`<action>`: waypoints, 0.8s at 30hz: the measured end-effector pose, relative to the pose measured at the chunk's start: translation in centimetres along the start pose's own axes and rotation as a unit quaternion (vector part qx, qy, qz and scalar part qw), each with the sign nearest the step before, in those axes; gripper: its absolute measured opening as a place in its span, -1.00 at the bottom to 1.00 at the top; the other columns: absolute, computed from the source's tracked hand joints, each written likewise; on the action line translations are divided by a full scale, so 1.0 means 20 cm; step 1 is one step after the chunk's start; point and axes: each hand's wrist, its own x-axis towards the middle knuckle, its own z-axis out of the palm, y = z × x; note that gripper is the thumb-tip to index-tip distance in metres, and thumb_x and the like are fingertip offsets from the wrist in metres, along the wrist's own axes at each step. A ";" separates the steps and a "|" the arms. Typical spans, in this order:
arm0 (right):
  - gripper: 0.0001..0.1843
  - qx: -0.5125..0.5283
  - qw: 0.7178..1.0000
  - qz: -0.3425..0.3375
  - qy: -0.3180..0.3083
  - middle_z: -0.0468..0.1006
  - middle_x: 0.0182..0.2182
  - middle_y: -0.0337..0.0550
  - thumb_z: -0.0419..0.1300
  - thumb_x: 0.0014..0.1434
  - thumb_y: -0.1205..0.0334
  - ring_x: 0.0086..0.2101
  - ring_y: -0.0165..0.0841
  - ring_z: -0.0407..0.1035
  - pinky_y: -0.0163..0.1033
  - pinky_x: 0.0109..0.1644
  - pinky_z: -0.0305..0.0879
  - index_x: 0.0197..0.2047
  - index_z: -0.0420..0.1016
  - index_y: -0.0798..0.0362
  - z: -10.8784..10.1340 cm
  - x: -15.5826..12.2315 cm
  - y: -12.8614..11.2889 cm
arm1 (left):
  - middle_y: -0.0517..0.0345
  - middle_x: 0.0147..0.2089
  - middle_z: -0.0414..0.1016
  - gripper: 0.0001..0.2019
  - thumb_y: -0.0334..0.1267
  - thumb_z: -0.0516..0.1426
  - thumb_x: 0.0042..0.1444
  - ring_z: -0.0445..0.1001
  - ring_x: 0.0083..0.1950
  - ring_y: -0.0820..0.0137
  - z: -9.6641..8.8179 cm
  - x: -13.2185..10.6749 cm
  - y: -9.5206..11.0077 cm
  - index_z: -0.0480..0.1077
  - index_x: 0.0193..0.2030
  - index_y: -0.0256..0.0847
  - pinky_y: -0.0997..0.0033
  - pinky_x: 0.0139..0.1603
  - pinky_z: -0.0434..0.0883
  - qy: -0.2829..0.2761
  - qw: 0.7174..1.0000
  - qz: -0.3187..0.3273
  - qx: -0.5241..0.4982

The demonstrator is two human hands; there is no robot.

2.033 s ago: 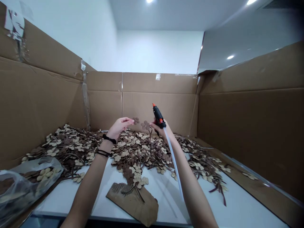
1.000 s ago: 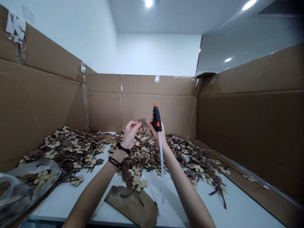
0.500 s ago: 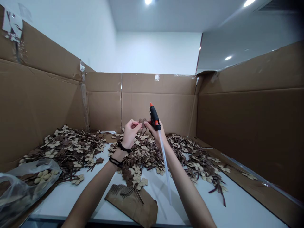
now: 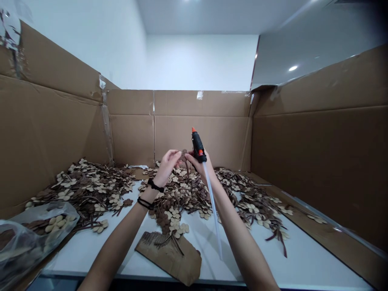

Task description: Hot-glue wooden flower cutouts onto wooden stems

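Observation:
Between my two hands is a small brown flower piece (image 4: 184, 154) with a dark strip hanging from it. My left hand (image 4: 167, 163) pinches its left side with thumb and fingers. On the other side my right hand (image 4: 198, 162) grips the flower's edge with thumb and fingertips, and it also carries a black glue gun (image 4: 198, 143). The gun's orange nozzle points up, and a long clear glue stick (image 4: 214, 210) trails down from its back end along my right forearm. Some fingers of the right hand are hidden behind the gun.
Heaps of brown and cream flower pieces (image 4: 91, 184) cover the back and left of the white table (image 4: 209, 264). A torn cardboard piece (image 4: 172, 258) lies at the front. At left sits a clear plastic bag (image 4: 54, 232) of flowers. Cardboard walls (image 4: 200, 129) enclose three sides.
The flower piece has turned, so its dark strip now hangs straighter below it. My left fingers have shifted their hold on it. The view has tilted slightly.

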 end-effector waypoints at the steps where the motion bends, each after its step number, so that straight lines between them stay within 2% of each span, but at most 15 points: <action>1: -0.61 -0.009 1.000 -0.012 -0.007 0.40 -0.41 -0.25 0.34 -0.12 0.03 -0.36 -0.34 0.35 -0.18 -0.20 0.32 -0.31 0.28 0.01 0.00 0.00 0.00 | 0.15 -0.33 0.42 -0.77 -0.13 0.18 0.05 0.40 -0.34 0.46 0.00 0.00 0.00 0.35 -0.25 -0.25 0.50 -0.36 0.32 0.003 0.999 0.014 0.040; 4: -0.63 -0.029 0.998 -0.041 -0.024 0.42 -0.41 -0.23 0.31 -0.07 0.02 -0.36 -0.33 0.35 -0.18 -0.23 0.33 -0.30 0.27 0.01 0.01 -0.01 -0.01 | 0.13 -0.30 0.46 -0.80 -0.18 0.21 0.03 0.42 -0.28 0.44 -0.01 0.01 -0.01 0.39 -0.29 -0.26 0.47 -0.23 0.35 0.025 0.991 0.070 0.112; 8: -0.67 -0.045 0.998 -0.047 -0.017 0.47 -0.40 -0.20 0.26 0.01 0.02 -0.35 -0.29 0.41 -0.15 -0.19 0.33 -0.28 0.28 0.01 0.00 -0.01 -0.02 | 0.07 -0.29 0.52 -0.84 -0.21 0.16 0.08 0.48 -0.24 0.37 -0.05 0.04 -0.03 0.40 -0.28 -0.27 0.38 -0.13 0.37 0.042 0.984 0.104 0.137; 11: -0.69 -0.043 0.998 -0.042 0.005 0.52 -0.41 -0.19 0.25 0.02 0.03 -0.33 -0.28 0.44 -0.13 -0.15 0.33 -0.27 0.26 0.00 -0.03 0.00 -0.02 | 0.04 -0.29 0.53 -0.87 -0.26 0.08 0.13 0.48 -0.24 0.34 -0.10 0.07 -0.03 0.38 -0.29 -0.27 0.35 -0.12 0.36 0.058 0.977 0.121 0.167; 15: -0.70 -0.043 0.998 -0.030 0.036 0.54 -0.42 -0.20 0.24 0.00 0.07 -0.36 -0.31 0.44 -0.16 -0.20 0.33 -0.27 0.25 0.00 -0.08 0.02 -0.05 | 0.02 -0.29 0.52 -0.86 -0.28 0.04 0.15 0.45 -0.24 0.32 -0.14 0.08 -0.02 0.40 -0.31 -0.26 0.37 -0.17 0.33 0.091 0.955 0.147 0.242; 16: -0.72 -0.045 0.998 -0.029 0.044 0.54 -0.42 -0.20 0.23 0.00 0.09 -0.37 -0.32 0.44 -0.18 -0.21 0.33 -0.28 0.26 0.01 -0.09 0.03 -0.06 | 0.04 -0.30 0.51 -0.86 -0.27 0.06 0.14 0.45 -0.25 0.32 -0.15 0.08 -0.02 0.41 -0.33 -0.24 0.39 -0.19 0.33 0.068 0.953 0.143 0.257; 17: -0.73 -0.046 0.997 -0.030 0.051 0.53 -0.42 -0.20 0.23 0.00 0.10 -0.37 -0.33 0.43 -0.18 -0.21 0.32 -0.28 0.27 0.01 -0.11 0.03 -0.07 | 0.05 -0.32 0.51 -0.87 -0.26 0.10 0.11 0.45 -0.28 0.33 -0.16 0.07 -0.01 0.44 -0.36 -0.23 0.41 -0.22 0.32 0.013 0.955 0.123 0.271; 19: -0.74 -0.045 0.996 -0.037 0.065 0.52 -0.43 -0.22 0.23 -0.01 0.11 -0.39 -0.35 0.42 -0.20 -0.21 0.31 -0.30 0.28 0.02 -0.14 0.04 -0.09 | 0.10 -0.39 0.52 -0.91 -0.24 0.19 0.01 0.45 -0.36 0.35 -0.19 0.06 -0.01 0.49 -0.39 -0.20 0.45 -0.31 0.32 -0.173 0.941 0.033 0.289; 20: -0.74 -0.043 0.996 -0.038 0.073 0.51 -0.44 -0.23 0.24 -0.02 0.11 -0.40 -0.36 0.41 -0.20 -0.22 0.30 -0.31 0.29 0.02 -0.15 0.04 -0.09 | 0.13 -0.43 0.51 -0.91 -0.25 0.24 -0.07 0.44 -0.41 0.36 -0.21 0.06 -0.01 0.51 -0.40 -0.19 0.47 -0.37 0.32 -0.266 0.917 -0.025 0.295; 21: -0.74 -0.039 0.995 -0.035 0.080 0.51 -0.45 -0.24 0.24 -0.04 0.12 -0.41 -0.36 0.40 -0.21 -0.24 0.30 -0.32 0.28 0.02 -0.16 0.04 -0.10 | 0.16 -0.48 0.50 -0.86 -0.26 0.29 -0.16 0.43 -0.45 0.37 -0.23 0.06 -0.01 0.53 -0.38 -0.17 0.48 -0.42 0.31 -0.332 0.890 -0.080 0.302; 22: -0.74 -0.033 0.995 -0.031 0.087 0.51 -0.45 -0.24 0.25 -0.05 0.12 -0.42 -0.37 0.40 -0.22 -0.26 0.29 -0.33 0.28 0.02 -0.18 0.04 -0.10 | 0.20 -0.52 0.49 -0.79 -0.28 0.33 -0.24 0.42 -0.49 0.38 -0.26 0.06 -0.02 0.54 -0.36 -0.15 0.49 -0.46 0.30 -0.361 0.872 -0.123 0.307; 23: -0.73 -0.026 0.995 -0.025 0.094 0.51 -0.45 -0.24 0.25 -0.05 0.12 -0.42 -0.37 0.40 -0.23 -0.28 0.27 -0.33 0.27 0.02 -0.19 0.05 -0.11 | 0.22 -0.53 0.48 -0.71 -0.28 0.35 -0.30 0.41 -0.51 0.39 -0.30 0.07 -0.02 0.55 -0.33 -0.14 0.50 -0.47 0.30 -0.356 0.871 -0.145 0.307; 24: -0.73 -0.018 0.995 -0.019 0.099 0.52 -0.44 -0.23 0.24 -0.05 0.13 -0.42 -0.38 0.39 -0.25 -0.31 0.25 -0.33 0.26 0.02 -0.20 0.05 -0.11 | 0.22 -0.52 0.48 -0.66 -0.26 0.36 -0.32 0.42 -0.49 0.38 -0.35 0.08 -0.02 0.55 -0.28 -0.13 0.49 -0.45 0.32 -0.319 0.890 -0.138 0.294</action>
